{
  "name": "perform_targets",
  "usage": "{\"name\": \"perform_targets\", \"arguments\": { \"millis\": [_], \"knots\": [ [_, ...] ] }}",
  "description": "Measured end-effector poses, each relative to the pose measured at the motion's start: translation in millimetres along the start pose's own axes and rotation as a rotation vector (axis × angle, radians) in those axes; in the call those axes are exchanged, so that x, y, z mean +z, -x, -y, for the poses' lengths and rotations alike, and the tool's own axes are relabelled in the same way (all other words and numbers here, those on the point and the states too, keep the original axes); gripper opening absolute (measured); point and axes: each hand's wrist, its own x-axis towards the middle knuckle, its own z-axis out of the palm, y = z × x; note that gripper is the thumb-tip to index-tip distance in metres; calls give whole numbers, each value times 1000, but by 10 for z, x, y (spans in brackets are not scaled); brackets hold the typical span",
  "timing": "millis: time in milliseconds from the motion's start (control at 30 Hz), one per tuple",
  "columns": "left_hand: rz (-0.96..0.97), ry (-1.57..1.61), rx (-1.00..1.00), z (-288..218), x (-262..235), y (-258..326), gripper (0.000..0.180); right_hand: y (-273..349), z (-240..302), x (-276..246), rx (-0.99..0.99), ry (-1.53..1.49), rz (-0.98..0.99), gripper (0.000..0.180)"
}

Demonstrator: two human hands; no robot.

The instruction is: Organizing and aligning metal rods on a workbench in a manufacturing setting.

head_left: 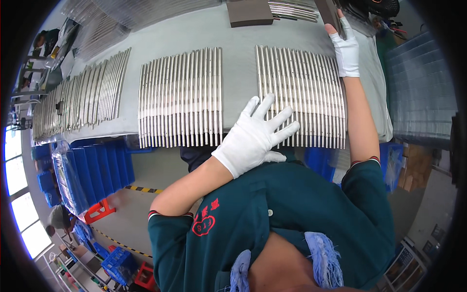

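Observation:
My left hand (258, 136), in a white glove, lies with fingers spread over the near part of the right-hand row of slim silvery metal rods (304, 78). At the far right, my right hand (346, 51) reaches out in a white glove with bare thumb and fingertip showing. Its thumb and finger are stretched apart beside a dark brown block (327, 10), seemingly touching its edge; the farther fingers are partly hidden. A second row of rods (180, 92) lies side by side in the middle, and a third, slanted row (82, 97) lies to the left.
A brown rectangular block (250, 13) and more rods (294, 10) lie at the table's far side. Clear plastic packaging (104, 29) covers the far left. A black fan-like device (382, 6) stands far right. Blue crates (99, 168) sit below the table edge.

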Motion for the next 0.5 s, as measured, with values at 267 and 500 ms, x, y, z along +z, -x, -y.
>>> {"name": "perform_targets", "arguments": {
  "millis": [267, 500],
  "knots": [
    [-36, -50, -180, 195, -410, 434, 88, 1, -20, -75, 26, 96, -96, 65],
    [-4, -163, -403, 300, -346, 841, 94, -26, -31, -78, 64, 73, -119, 65]
  ]
}}
